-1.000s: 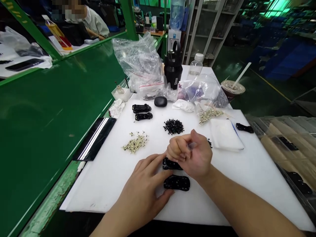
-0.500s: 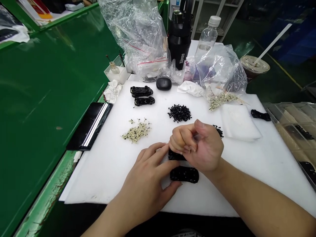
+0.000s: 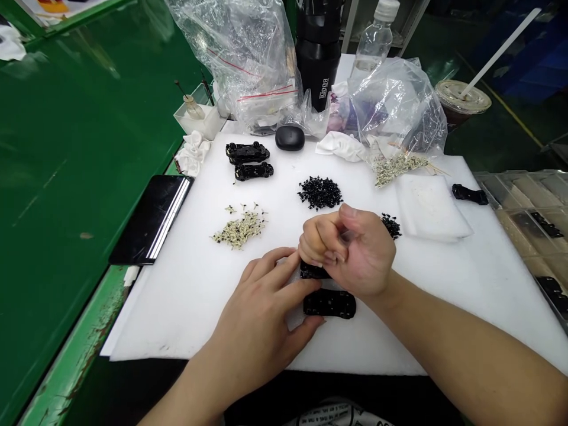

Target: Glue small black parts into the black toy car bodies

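Note:
Two black toy-car-shaped parts lie one behind the other on the white foam sheet. My left hand (image 3: pixel 266 307) has its thumb and a finger around the left end of the nearer black part (image 3: pixel 329 303), and its other fingertips reach the farther black part (image 3: pixel 313 271). Above that farther part, my right hand (image 3: pixel 348 248) is curled with its fingers pressed together; whatever they hold, if anything, is hidden. Beyond my hands are a pile of small black pieces (image 3: pixel 320 192), a second black pile (image 3: pixel 391 226) partly behind my right hand, and a pile of cream pieces (image 3: pixel 239 229).
Two black car parts (image 3: pixel 254 171) and a black case (image 3: pixel 290 138) lie at the back. Plastic bags (image 3: pixel 252 65), a black bottle (image 3: pixel 317 65) and a lidded cup (image 3: pixel 461 97) stand behind. A tablet (image 3: pixel 148 219) is left, a compartment box (image 3: pixel 523 236) right.
The whole view has shifted slightly, so things appear a little higher and mostly further left. Both hands keep nearly the same pose over the black parts.

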Demonstrator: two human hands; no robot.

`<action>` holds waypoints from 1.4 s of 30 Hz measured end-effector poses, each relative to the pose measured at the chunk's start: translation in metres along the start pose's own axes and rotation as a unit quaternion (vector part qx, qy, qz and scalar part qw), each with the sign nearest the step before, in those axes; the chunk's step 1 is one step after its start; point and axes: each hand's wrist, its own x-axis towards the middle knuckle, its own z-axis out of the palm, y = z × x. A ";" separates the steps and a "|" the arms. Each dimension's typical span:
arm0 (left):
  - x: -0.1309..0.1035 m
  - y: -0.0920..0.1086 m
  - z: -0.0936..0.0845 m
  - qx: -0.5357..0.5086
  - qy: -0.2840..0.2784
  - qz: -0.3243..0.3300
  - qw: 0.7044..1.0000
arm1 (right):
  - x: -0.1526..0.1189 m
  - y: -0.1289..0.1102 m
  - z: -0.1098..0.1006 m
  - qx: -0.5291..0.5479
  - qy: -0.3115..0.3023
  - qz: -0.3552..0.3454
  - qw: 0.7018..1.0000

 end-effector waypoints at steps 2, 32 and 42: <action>0.000 0.000 0.000 -0.001 0.005 0.004 1.000 | 0.000 0.000 0.000 -0.003 -0.001 -0.003 1.000; 0.003 0.000 0.000 -0.003 -0.005 0.000 1.000 | 0.000 0.000 0.000 -0.012 -0.014 -0.021 1.000; 0.003 0.001 0.001 -0.012 0.000 -0.002 1.000 | 0.000 0.002 -0.003 -0.018 -0.028 -0.032 0.999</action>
